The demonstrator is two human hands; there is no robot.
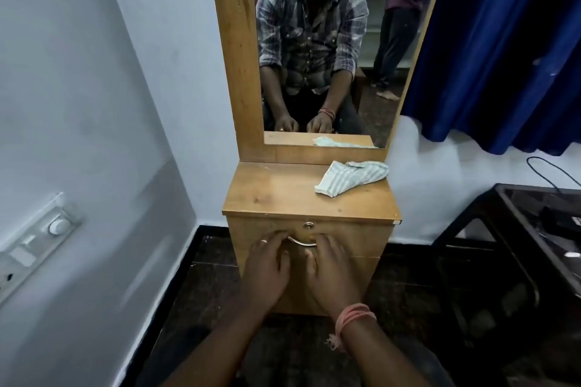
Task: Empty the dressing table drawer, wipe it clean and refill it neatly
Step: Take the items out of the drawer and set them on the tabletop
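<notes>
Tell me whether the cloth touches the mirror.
Apart. The head view shows the cloth lying on the tabletop, with a strip of bare wood between its far edge and the mirror.

two hands (298, 270), one cloth (350, 177), one drawer handle (301, 242), one keyhole (308, 225), one mirror (330, 41)
</notes>
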